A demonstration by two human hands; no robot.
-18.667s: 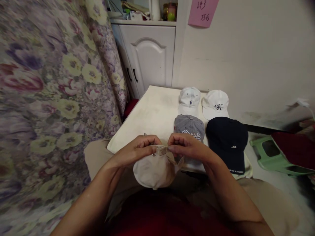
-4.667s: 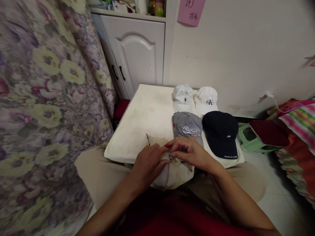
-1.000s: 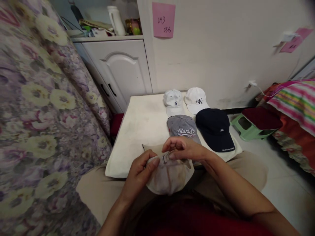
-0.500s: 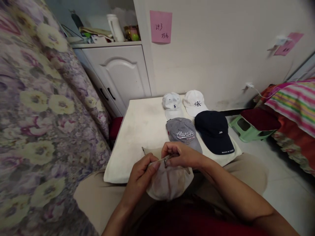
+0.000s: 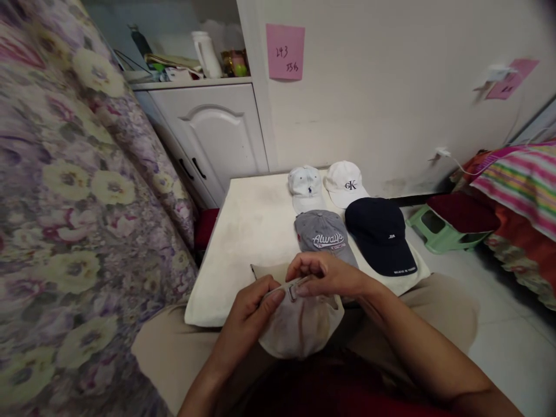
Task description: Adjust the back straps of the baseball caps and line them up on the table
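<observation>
A beige baseball cap (image 5: 299,327) is held over my lap with its rounded crown towards me, brownish marks showing on the cloth. My left hand (image 5: 254,310) pinches its back strap just left of a small metal buckle (image 5: 292,292). On the buckle's other side, my right hand (image 5: 328,275) grips the strap between thumb and fingers. Beyond my hands lie a grey cap (image 5: 324,231) lettered "Always", a navy cap (image 5: 377,231), a pale cap (image 5: 304,182) with a small dark emblem and a white cap (image 5: 343,179) with dark letters.
The caps rest on a low table with a cream cover (image 5: 247,226). A flowered curtain (image 5: 87,202) hangs at the left, near a white cabinet (image 5: 217,133). A green stool (image 5: 452,220) with a dark red top stands at the right, beside a striped cloth (image 5: 521,179).
The buckle shows more plainly between my hands, as my right thumb has shifted slightly right. Both hands keep hold of the cap. The whole view has shifted a little.
</observation>
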